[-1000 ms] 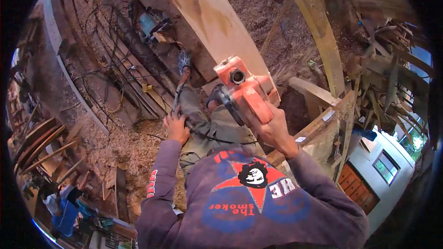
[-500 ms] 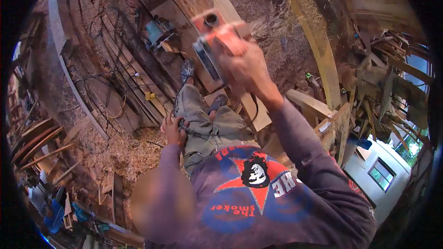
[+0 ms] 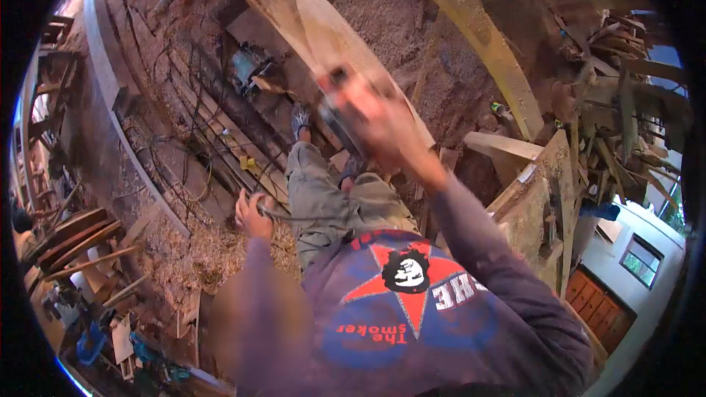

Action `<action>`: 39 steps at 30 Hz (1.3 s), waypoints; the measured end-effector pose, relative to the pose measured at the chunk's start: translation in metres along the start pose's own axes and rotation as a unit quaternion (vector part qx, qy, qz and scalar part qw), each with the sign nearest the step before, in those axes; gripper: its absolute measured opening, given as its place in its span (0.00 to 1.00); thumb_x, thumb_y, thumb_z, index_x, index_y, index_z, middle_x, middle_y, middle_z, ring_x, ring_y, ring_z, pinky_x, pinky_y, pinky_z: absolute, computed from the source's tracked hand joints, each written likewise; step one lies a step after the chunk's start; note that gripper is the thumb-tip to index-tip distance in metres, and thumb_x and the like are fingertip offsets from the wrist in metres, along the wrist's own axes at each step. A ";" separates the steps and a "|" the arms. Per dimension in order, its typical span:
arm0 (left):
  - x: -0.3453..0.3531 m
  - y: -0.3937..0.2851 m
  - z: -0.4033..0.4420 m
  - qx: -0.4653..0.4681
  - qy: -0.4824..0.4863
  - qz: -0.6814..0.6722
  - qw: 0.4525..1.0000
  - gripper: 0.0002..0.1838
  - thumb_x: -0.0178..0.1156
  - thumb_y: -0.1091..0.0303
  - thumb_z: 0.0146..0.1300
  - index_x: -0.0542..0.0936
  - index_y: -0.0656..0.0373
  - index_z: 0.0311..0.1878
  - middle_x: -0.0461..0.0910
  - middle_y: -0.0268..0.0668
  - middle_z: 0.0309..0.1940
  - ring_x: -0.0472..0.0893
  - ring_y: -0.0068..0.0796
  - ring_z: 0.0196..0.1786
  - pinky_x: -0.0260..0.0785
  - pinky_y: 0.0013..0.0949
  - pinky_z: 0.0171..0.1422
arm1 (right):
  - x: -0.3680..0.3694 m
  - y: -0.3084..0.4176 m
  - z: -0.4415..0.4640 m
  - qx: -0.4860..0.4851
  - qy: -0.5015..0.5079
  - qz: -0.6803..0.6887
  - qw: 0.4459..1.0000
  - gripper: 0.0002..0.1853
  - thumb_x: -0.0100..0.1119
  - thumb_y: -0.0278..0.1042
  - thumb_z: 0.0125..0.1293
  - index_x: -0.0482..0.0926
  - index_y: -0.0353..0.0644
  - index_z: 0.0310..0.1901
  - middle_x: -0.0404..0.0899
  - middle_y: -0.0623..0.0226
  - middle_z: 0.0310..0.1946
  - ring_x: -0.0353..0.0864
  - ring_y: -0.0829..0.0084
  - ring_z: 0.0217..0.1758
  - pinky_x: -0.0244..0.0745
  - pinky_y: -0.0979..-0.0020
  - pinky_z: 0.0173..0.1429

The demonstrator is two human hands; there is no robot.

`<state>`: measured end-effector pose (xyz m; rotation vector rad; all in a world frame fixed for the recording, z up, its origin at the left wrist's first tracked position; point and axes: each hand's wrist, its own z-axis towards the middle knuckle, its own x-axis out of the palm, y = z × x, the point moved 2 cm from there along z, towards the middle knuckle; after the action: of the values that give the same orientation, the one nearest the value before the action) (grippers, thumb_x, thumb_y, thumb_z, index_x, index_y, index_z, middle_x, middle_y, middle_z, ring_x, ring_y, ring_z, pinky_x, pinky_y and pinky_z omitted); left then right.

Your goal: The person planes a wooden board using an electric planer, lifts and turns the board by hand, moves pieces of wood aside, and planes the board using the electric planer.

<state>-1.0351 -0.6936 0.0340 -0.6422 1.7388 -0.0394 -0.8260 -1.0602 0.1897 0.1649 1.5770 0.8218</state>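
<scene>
My right hand [image 3: 388,134] is wrapped around the handle of a red electric planer [image 3: 357,99], which is blurred by motion. The planer is at the near part of a long wooden plank [image 3: 316,18]; blur hides whether its base touches the wood. Down to the left, my left hand [image 3: 254,213] has its fingers curled around a dark power cord [image 3: 312,217], beside my left knee. From that hand the cord runs across my trousers towards the right.
A second curved timber [image 3: 478,22] lies to the right, dusted with shavings. A teal power tool [image 3: 246,66] rests on the floor ahead, near loose planks and tangled cables [image 3: 198,114]. Stacked wood offcuts [image 3: 618,117] fill the right side. Wood shavings [image 3: 198,254] cover the ground at left.
The planer has shifted slightly down and right in view, and the spray of shavings around it has faded. My left hand has moved left, away from my leg, drawing the cord with it.
</scene>
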 end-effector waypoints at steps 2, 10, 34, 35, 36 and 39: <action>0.001 -0.022 -0.008 0.043 0.002 -0.012 0.999 0.18 0.68 0.46 0.67 0.85 0.47 0.51 0.65 0.39 0.78 0.59 0.53 0.79 0.46 0.61 0.80 | -0.039 0.027 -0.072 0.055 -0.025 0.019 0.998 0.18 0.58 0.44 0.76 0.79 0.44 0.60 0.82 0.53 0.57 0.84 0.52 0.54 0.79 0.56 0.57; 0.023 -0.056 -0.005 0.127 0.043 -0.057 0.989 0.19 0.71 0.48 0.65 0.83 0.48 0.51 0.72 0.41 0.71 0.64 0.51 0.77 0.47 0.59 0.80 | -0.045 0.020 -0.165 0.388 0.057 0.224 0.892 0.21 0.72 0.38 0.65 0.83 0.36 0.55 0.88 0.57 0.44 0.85 0.71 0.47 0.80 0.66 0.54; 0.011 0.009 0.029 0.015 0.016 -0.153 0.988 0.15 0.73 0.56 0.61 0.85 0.51 0.47 0.81 0.39 0.61 0.74 0.50 0.68 0.60 0.56 0.72 | 0.016 -0.004 0.208 0.137 -0.032 0.165 0.976 0.18 0.64 0.48 0.65 0.86 0.38 0.42 0.87 0.48 0.37 0.87 0.50 0.43 0.80 0.57 0.49; 0.010 0.014 0.033 0.013 0.017 -0.150 0.988 0.15 0.73 0.56 0.61 0.85 0.51 0.47 0.81 0.39 0.61 0.74 0.50 0.68 0.60 0.56 0.72 | 0.027 -0.009 0.238 0.100 -0.040 0.157 0.982 0.20 0.63 0.51 0.67 0.86 0.39 0.42 0.88 0.49 0.40 0.88 0.51 0.44 0.80 0.58 0.51; 0.009 0.019 0.034 0.020 -0.008 -0.132 0.991 0.15 0.73 0.57 0.60 0.85 0.51 0.47 0.82 0.40 0.60 0.76 0.51 0.66 0.62 0.55 0.70 | 0.027 0.001 0.270 0.098 -0.039 0.057 0.993 0.22 0.61 0.53 0.70 0.85 0.39 0.47 0.88 0.49 0.41 0.88 0.51 0.46 0.81 0.58 0.52; -0.008 0.014 0.028 0.070 -0.034 -0.055 0.996 0.15 0.73 0.60 0.59 0.85 0.52 0.46 0.83 0.43 0.57 0.79 0.52 0.61 0.67 0.53 0.66 | 0.041 -0.006 0.316 0.115 -0.043 -0.045 0.991 0.24 0.57 0.56 0.73 0.82 0.41 0.53 0.88 0.49 0.44 0.88 0.52 0.48 0.81 0.57 0.53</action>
<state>-1.0140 -0.6700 0.0285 -0.6287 1.6192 -0.2114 -0.5432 -0.9142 0.1668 0.2895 1.5827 0.5550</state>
